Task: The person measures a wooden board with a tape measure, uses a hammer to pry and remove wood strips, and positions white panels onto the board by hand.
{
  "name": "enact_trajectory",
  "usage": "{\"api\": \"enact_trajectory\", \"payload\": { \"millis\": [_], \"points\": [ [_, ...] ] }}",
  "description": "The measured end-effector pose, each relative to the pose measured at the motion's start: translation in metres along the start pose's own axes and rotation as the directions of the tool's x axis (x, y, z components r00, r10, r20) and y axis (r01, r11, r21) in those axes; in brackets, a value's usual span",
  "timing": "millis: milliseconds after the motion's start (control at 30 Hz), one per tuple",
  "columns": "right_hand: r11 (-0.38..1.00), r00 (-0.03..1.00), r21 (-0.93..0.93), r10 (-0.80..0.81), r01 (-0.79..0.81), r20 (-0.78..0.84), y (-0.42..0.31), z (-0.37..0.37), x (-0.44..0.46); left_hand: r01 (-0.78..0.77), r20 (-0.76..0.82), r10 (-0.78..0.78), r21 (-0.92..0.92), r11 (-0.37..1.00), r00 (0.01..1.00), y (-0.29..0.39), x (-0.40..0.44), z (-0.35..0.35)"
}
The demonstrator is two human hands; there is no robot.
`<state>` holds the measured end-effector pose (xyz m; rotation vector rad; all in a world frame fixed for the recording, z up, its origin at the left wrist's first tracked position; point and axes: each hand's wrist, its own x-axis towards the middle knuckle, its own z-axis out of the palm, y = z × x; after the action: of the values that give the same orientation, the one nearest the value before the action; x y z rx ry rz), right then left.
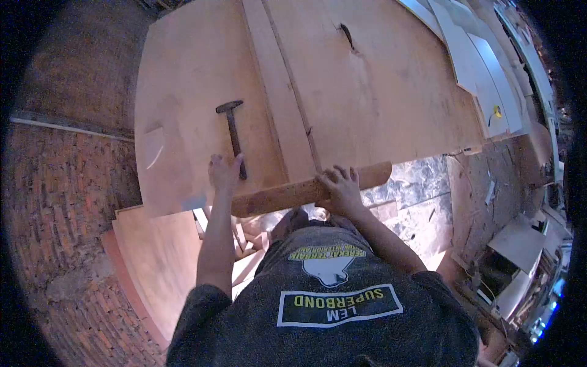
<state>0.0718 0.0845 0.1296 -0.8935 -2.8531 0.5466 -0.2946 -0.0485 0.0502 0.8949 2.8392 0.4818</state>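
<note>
My left hand [224,174] lies on the plywood worktop [189,79], its thumb and fingers apart, right beside the handle of a hammer [234,131]. The thumb is close to the handle; whether it touches is unclear. The hammer lies flat, its head away from me. My right hand [340,189] is closed over a long, narrow wooden piece [281,197] along the near edge of the worktop, with its fingers bent over the top. The left end of this piece passes near my left wrist.
A long wooden strip [275,92] crosses the worktop. A dark, slim object [347,37] lies farther back. White panels [489,79] and a small yellow item [498,111] are at the right. A plywood sheet [156,257] leans below left, near a brick wall [67,202].
</note>
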Motion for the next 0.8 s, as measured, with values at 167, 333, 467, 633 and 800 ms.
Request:
{"api": "enact_trajectory", "payload": {
  "millis": [167, 333, 467, 633, 800],
  "points": [
    [0.992, 0.990, 0.054, 0.120, -0.117, -0.068, -0.002, -0.026, 0.025, 0.087, 0.258, -0.093, 0.036, 0.996, 0.962, 0.030, 0.036, -0.006],
    [0.941, 0.958, 0.243, 0.267, -0.236, -0.101, -0.002, -0.041, 0.018, 0.215, 0.526, -0.027, -0.299, 0.930, 0.850, 0.000, 0.066, 0.027],
    [0.821, 0.964, 0.513, 0.259, -0.250, 0.056, -0.019, -0.055, 0.044, 0.258, 0.465, 0.119, -0.665, 0.700, 0.877, 0.032, 0.033, -0.021],
    [0.075, 0.925, 0.946, 0.249, -0.315, 0.288, -0.062, -0.068, 0.107, -0.076, 0.290, 0.410, -0.731, 0.678, 0.865, 0.133, -0.044, -0.127],
    [-0.382, 0.844, 0.899, 0.392, -0.212, 0.366, -0.055, -0.088, 0.138, -0.221, -0.177, 0.139, -0.638, 0.738, 0.974, 0.128, -0.065, -0.141]
  ]
}}
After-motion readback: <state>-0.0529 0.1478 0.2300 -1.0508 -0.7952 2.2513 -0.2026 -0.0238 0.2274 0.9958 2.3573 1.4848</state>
